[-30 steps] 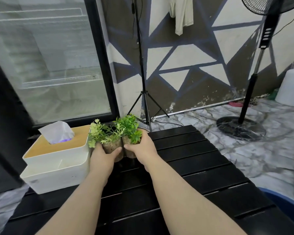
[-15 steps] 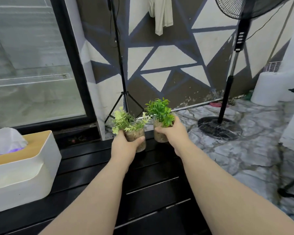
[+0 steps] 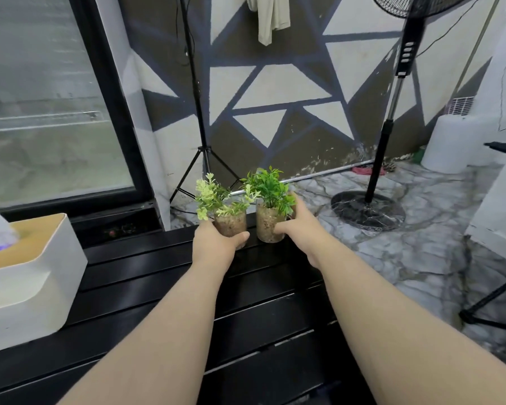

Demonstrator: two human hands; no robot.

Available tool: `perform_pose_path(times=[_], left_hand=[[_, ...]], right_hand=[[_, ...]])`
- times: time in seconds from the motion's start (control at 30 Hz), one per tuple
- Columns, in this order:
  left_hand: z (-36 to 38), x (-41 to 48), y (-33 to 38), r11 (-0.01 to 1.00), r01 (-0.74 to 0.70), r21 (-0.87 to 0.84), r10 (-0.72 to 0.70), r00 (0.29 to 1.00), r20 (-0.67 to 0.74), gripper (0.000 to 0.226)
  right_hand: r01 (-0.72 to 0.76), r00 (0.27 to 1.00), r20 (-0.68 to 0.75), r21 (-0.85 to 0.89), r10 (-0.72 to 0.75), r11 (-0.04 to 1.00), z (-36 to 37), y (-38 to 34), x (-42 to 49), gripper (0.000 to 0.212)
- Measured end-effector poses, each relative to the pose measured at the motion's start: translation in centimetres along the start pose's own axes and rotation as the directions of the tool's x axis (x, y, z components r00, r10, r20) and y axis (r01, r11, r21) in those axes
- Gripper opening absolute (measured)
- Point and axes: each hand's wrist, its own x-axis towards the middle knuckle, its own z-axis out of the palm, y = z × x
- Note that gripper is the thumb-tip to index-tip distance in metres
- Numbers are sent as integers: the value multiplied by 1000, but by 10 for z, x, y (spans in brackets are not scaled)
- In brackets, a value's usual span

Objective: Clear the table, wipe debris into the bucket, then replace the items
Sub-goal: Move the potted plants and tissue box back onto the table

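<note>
L pot (image 3: 231, 227) beside R pot (image 3: 267, 226) at table (image 3: 158, 287) far edge, tissue box (image 3: 27, 293) well L.

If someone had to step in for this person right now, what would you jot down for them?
Left hand: fingers grip the pale-leaved plant jar.
Right hand: fingers grip the dark-leaved plant jar.
Both jars are upright, side by side at the far edge of the black table. The tissue box sits at its left end.
Done: unclear, as no cloth or bucket is in view.
Left: check whether wiping has happened, then finish it or settle the jars.
</note>
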Motion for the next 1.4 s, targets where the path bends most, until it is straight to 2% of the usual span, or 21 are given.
perform_pose_path(times=[0.07,0.13,0.2,0.27,0.37,0.47,0.57,0.67,0.73,0.77,0.8,0.83,0.93,1.0,1.17,1.3,1.4], left_hand=[[-10,-11,-6,999,25,31,-24,999,-38,73],[-27,-28,-16,999,42,-5,-42,996,-84,70],[-48,-50,-24,993,47,-107,-61,989,-132,51],[-72,-74,-29,969,69,-237,-109,981,-159,27],[-112,-103,-43,934,121,-337,-190,965,-180,9],[-163,-124,-64,879,167,-447,-283,936,-208,8],[-227,-125,-78,861,78,-502,-280,897,-341,10],[-284,-104,-90,923,7,-385,-210,848,-487,7],[-307,-81,-101,990,81,-117,-133,822,-553,18],[-314,-70,-105,993,121,7,-97,826,-555,29],[-319,-60,-108,991,132,30,-97,846,-524,38],[-321,-51,-111,992,126,-30,-126,879,-459,46],[-320,-37,-114,920,185,-344,-259,949,-181,56],[-320,-37,-109,901,268,-342,-303,951,-54,59],[-306,-65,-85,907,235,-350,-236,971,39,48],[-262,-113,-51,880,203,-429,-186,979,81,39],[-217,-142,-21,857,168,-487,-125,985,119,45]], right_hand=[[-5,996,-89,32,8,999,-2,-1,-19,83],[45,970,-243,72,-26,996,3,-1,-43,73],[123,938,-333,68,-94,990,15,-1,-67,59],[150,928,-346,-5,-142,989,33,-7,-87,46],[147,958,-241,-57,-156,988,66,-26,-104,31],[85,996,-20,79,-84,993,115,-50,-118,21],[71,978,192,79,-85,994,171,-72,-129,9],[59,920,379,110,-97,992,222,-95,-131,12],[8,895,439,161,-79,987,248,-102,-130,30],[-20,893,445,184,-65,983,258,-102,-129,42],[-40,893,448,191,-51,981,268,-101,-128,51],[-55,889,456,186,-37,981,275,-99,-129,56],[-99,870,492,152,11,983,289,-96,-134,64],[-135,869,494,166,36,977,288,-98,-137,61],[-154,891,453,232,34,961,253,-101,-141,57],[-142,918,395,240,37,960,186,-89,-152,50],[-129,945,326,265,37,956,124,-70,-164,49]])
